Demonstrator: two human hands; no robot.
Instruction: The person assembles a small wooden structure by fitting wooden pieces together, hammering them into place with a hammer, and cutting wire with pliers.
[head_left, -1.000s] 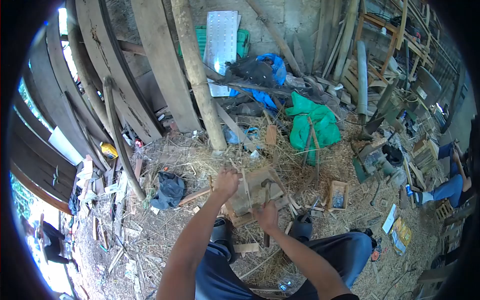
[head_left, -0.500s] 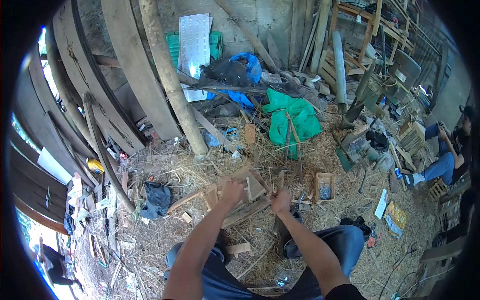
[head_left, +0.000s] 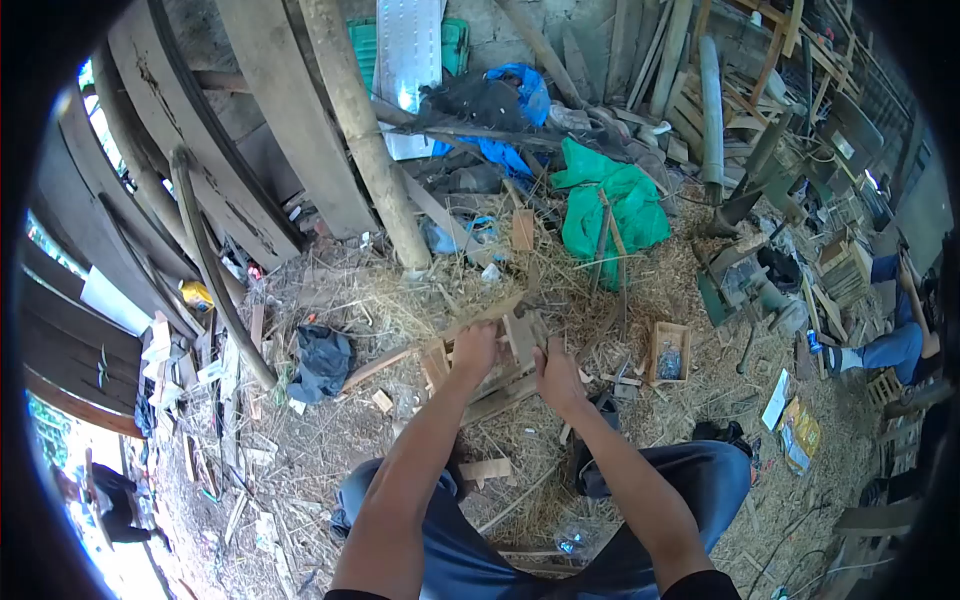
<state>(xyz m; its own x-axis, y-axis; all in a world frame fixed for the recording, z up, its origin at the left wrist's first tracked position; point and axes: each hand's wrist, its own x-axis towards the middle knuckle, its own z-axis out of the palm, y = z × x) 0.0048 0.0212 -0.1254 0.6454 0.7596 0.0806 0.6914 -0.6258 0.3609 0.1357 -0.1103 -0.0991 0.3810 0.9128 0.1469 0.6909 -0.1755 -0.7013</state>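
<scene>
Left hand (head_left: 476, 348): fingers curled, closed on the upper left side of a wooden frame (head_left: 500, 396). Right hand (head_left: 560, 380): fingers bent at the frame's right end; whether they pinch it cannot be told. Frame: low between the two hands, tilted; near rail's long axis rising from lower left to upper right; both hands about equally near. Upright board (head_left: 520, 338): between the hands. Wood offcut (head_left: 486, 468): nearer the body, between the legs. Nearby, right: open wooden box (head_left: 672, 331), small metal pieces (head_left: 669, 362) inside. Left: black plastic bag (head_left: 322, 362). Beyond: green sack (head_left: 610, 215), wooden pole (head_left: 370, 150). Obstruction: the left hand hides part of the frame.
</scene>
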